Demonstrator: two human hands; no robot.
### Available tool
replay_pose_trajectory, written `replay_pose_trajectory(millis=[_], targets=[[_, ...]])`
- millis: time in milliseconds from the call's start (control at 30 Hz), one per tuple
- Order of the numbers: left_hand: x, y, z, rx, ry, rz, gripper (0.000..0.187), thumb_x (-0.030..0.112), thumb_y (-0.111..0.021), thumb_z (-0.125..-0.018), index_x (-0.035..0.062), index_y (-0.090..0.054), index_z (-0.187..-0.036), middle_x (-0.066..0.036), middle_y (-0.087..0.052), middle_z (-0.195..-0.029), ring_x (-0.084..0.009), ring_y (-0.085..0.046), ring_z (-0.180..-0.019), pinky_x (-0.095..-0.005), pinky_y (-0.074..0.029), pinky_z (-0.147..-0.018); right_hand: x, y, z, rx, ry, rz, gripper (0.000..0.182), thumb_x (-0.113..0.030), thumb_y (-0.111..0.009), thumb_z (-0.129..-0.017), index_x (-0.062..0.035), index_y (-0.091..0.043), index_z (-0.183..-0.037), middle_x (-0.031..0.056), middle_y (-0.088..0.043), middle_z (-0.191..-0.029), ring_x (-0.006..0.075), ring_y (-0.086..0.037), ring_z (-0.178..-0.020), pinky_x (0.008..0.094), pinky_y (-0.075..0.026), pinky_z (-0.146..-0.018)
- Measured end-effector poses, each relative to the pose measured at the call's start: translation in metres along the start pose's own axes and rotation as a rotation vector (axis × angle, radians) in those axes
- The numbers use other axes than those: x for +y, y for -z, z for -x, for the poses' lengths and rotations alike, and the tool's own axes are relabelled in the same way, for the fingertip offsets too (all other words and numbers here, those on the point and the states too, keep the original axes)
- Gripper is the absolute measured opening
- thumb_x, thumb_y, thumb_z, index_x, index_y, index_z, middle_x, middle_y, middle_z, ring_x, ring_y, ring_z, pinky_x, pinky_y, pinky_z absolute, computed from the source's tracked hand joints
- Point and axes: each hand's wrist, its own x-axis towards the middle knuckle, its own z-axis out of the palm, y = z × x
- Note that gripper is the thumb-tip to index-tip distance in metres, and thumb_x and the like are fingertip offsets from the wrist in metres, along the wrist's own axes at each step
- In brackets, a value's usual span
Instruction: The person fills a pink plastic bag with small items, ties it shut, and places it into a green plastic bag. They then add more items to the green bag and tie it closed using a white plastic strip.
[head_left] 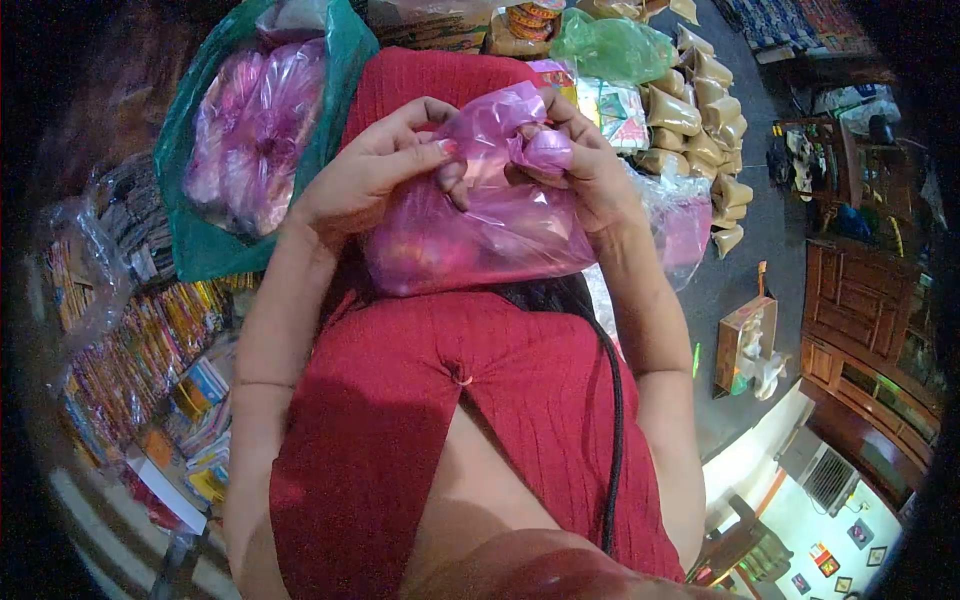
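A translucent pink plastic bag (pixel 480 245) rests on my lap, bulging with contents I cannot make out clearly. My left hand (pixel 395 165) pinches the upper left part of the bag between thumb and fingers. On the other side, my right hand (pixel 592 172) is closed around the bag's gathered top, where a rounded bunch of pink plastic (pixel 543 152) sticks out by the thumb. Some fingertips of both hands are hidden behind the plastic.
To my left stands an open green bag (pixel 190 245) holding filled pink bags (pixel 255 130). Stacked colourful packets (pixel 150 340) lie below it. At the right are several brown-filled packets (pixel 700 110), a light green bag (pixel 615 48) and a small cardboard box (pixel 738 345) on the dark floor.
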Motion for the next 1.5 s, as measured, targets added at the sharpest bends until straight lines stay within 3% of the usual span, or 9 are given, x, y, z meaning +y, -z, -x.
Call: replay_pose_trajectory(millis=[267, 367, 467, 633, 900, 1000, 1133, 1333, 1500], targets=[[0.007, -0.024, -0.010, 0.150, 0.057, -0.434, 0.026, 0.008, -0.042, -0.093, 0.0014, -0.039, -0.118, -0.006, -0.059, -0.087, -0.0179, -0.061, -0.081, -0.0293, -0.048, -0.076, -0.011, -0.027, -0.008, -0.133, -0.114, 0.182, 0.041, -0.010, -0.066, -0.081, -0.0037, -0.051, -0.119, 0.0045, -0.065, -0.096, 0.0099, -0.063, -0.084, 0.0219, -0.051, -0.071], [-0.011, -0.018, -0.018, 0.230, -0.213, -0.809, 0.031, 0.010, -0.046, -0.091, -0.0003, -0.034, -0.117, -0.013, -0.058, -0.094, -0.0236, -0.061, -0.088, -0.0328, -0.047, -0.079, -0.007, -0.022, -0.012, -0.024, -0.197, 0.162, 0.032, -0.016, -0.062, -0.086, -0.0058, -0.058, -0.116, 0.0010, -0.064, -0.083, 0.0065, -0.056, -0.064, 0.0197, -0.045, -0.057], [0.004, -0.048, -0.003, 0.372, -0.001, -0.852, 0.039, 0.014, -0.050, -0.089, 0.0000, -0.027, -0.117, -0.021, -0.055, -0.103, -0.0285, -0.059, -0.096, -0.0372, -0.045, -0.083, 0.001, -0.036, -0.012, 0.125, -0.101, 0.226, 0.025, -0.021, -0.058, -0.089, -0.0064, -0.064, -0.109, -0.0026, -0.062, -0.074, 0.0029, -0.044, -0.051, 0.0185, -0.034, -0.045], [-0.005, -0.046, 0.000, 0.318, -0.110, -0.884, 0.048, 0.018, -0.058, -0.087, 0.0009, -0.024, -0.116, -0.023, -0.052, -0.103, -0.0313, -0.058, -0.098, -0.0391, -0.043, -0.085, 0.024, -0.033, -0.013, 0.158, 0.253, 0.385, 0.033, -0.004, -0.054, -0.085, -0.0016, -0.058, -0.117, 0.0013, -0.063, -0.093, 0.0070, -0.055, -0.082, 0.0214, -0.045, -0.072], [-0.012, -0.035, -0.004, 0.204, -0.478, -1.032, 0.035, 0.019, -0.055, -0.091, 0.0058, -0.033, -0.115, -0.010, -0.053, -0.107, -0.0185, -0.058, -0.094, -0.0307, -0.045, -0.083, 0.025, -0.027, -0.017, 0.129, 0.280, 0.528, 0.020, -0.010, -0.050, -0.091, -0.0007, -0.055, -0.108, 0.0024, -0.060, -0.087, 0.0087, -0.055, -0.082, 0.0238, -0.046, -0.074], [-0.004, -0.034, 0.002, 0.225, -0.020, -0.698, 0.021, 0.015, -0.048, -0.095, 0.0047, -0.037, -0.110, -0.007, -0.051, -0.096, -0.0119, -0.055, -0.087, -0.0272, -0.045, -0.077, 0.012, -0.032, -0.011, 0.131, 0.026, 0.420, 0.021, -0.018, -0.047, -0.095, -0.0017, -0.054, -0.106, 0.0005, -0.056, -0.080, 0.0065, -0.052, -0.076, 0.0227, -0.045, -0.069], [-0.017, -0.019, 0.000, 0.258, -0.233, -0.861, 0.015, 0.015, -0.047, -0.095, 0.0063, -0.038, -0.102, -0.006, -0.053, -0.085, -0.0134, -0.057, -0.073, -0.0301, -0.048, -0.064, 0.004, -0.031, -0.003, 0.101, 0.019, 0.395, 0.026, -0.021, -0.046, -0.096, -0.0024, -0.055, -0.113, -0.0006, -0.057, -0.081, 0.0054, -0.051, -0.075, 0.0224, -0.044, -0.068], [-0.024, 0.005, -0.011, 0.335, -0.270, -0.704, 0.014, 0.019, -0.046, -0.096, 0.0063, -0.043, -0.101, -0.001, -0.048, -0.083, -0.0052, -0.048, -0.079, -0.0241, -0.043, -0.069, -0.006, -0.026, 0.018, -0.226, 0.448, 1.513, 0.046, -0.007, -0.053, -0.081, -0.0064, -0.050, -0.127, 0.0070, -0.054, -0.085, 0.0225, -0.053, -0.077, 0.0328, -0.042, -0.069], [-0.018, 0.002, -0.015, 0.352, -0.056, -0.503, 0.021, 0.015, -0.051, -0.093, 0.0097, -0.041, -0.111, 0.003, -0.050, -0.084, -0.0057, -0.050, -0.077, -0.0196, -0.042, -0.066, 0.009, -0.024, 0.014, -0.095, 0.710, 1.789, 0.042, -0.006, -0.060, -0.073, -0.0073, -0.058, -0.116, 0.0109, -0.049, -0.081, 0.0286, -0.052, -0.073, 0.0347, -0.042, -0.071]])
